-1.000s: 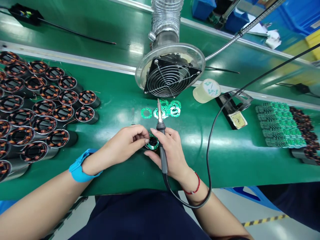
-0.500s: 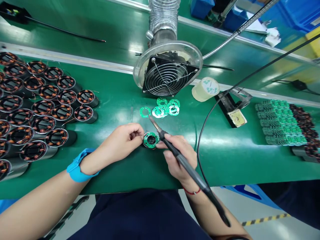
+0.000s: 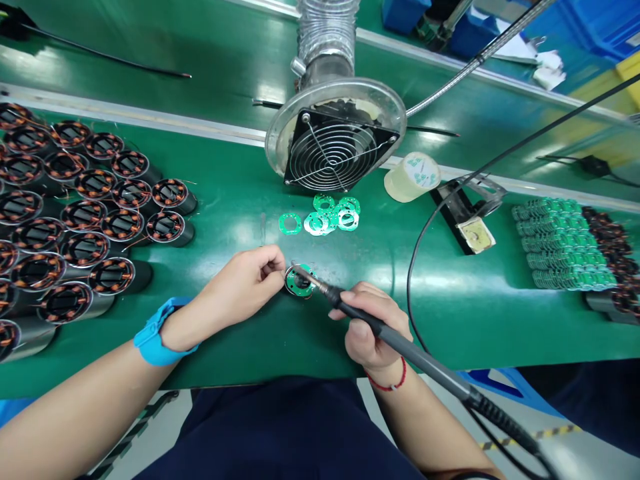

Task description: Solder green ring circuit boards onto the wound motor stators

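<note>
Green workbench (image 3: 240, 173) supports all parts. At left, wound cylinders (image 3: 173, 193) show no boards on top; we judge these unfitted. We hold the soldering iron (image 3: 425, 360) in our closed right hand (image 3: 377, 320). Our left hand (image 3: 255, 273) keeps fingertips together beside the work unit (image 3: 287, 285); we cannot tell what they pinch. The ring board (image 3: 296, 289) sits on that unit, between both hands, apparently mid-soldering; tip contact is unclear. Loose boards (image 3: 315, 230) lie beyond, unmounted.

From close above and behind the left hand (image 3: 257, 279) and right hand (image 3: 377, 323), the head camera faces forward and down.
</note>
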A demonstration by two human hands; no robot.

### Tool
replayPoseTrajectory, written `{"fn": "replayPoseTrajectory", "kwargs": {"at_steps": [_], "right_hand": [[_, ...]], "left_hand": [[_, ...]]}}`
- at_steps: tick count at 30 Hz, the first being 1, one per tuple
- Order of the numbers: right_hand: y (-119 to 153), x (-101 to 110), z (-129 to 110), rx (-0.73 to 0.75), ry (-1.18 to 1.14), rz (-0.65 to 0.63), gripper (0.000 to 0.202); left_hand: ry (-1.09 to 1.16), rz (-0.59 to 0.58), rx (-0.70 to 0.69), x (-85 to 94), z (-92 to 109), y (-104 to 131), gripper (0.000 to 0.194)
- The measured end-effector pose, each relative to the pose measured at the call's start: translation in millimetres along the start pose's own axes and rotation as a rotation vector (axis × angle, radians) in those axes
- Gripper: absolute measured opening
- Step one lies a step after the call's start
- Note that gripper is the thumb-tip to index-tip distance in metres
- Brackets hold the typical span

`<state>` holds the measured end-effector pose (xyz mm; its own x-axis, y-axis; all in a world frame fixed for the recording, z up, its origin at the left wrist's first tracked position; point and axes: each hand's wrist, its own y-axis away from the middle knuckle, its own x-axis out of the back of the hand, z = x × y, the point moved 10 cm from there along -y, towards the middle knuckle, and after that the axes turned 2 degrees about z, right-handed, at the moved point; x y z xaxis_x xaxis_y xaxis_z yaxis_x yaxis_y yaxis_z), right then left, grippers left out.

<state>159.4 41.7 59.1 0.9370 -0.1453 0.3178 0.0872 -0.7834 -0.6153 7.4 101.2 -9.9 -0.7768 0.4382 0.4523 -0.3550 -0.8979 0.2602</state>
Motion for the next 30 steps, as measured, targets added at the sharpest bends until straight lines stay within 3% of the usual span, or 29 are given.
{"fn": "replayPoseTrajectory", "kwargs": {"at_steps": [3,7,9,13,17,23,30], "right_hand": [[0,-7,13,-0.109,0.079,-0.047,0.035],[5,-41,28,-0.202,0.112,-0.382,0.054],[8,-51,32,-0.22,0.082,-0.476,0.061],[7,-50,39,-0.187,0.119,-0.397,0.05],[4,-44,27,-0.049,0.124,-0.269,0.047],[-6,-31,9,-0.018,0.11,-0.208,0.052],[-11,-15,0,0.065,0.246,-0.148,0.034]], "left_hand": [[-0.01,0.006,-0.008,0.7,3,0,0.009],[-0.02,0.003,-0.02,-0.2,3,-1,0.008],[-0.019,-0.002,-0.01,-0.5,0,-1,0.008],[0.025,-0.058,0.071,-5.4,-12,1,0.023],[0.119,-0.193,0.077,-21.7,-9,7,0.04],[0.641,-0.286,0.157,-36.2,-2,11,0.03],[0.715,-0.339,0.234,-42.0,-3,14,0.028]]}}
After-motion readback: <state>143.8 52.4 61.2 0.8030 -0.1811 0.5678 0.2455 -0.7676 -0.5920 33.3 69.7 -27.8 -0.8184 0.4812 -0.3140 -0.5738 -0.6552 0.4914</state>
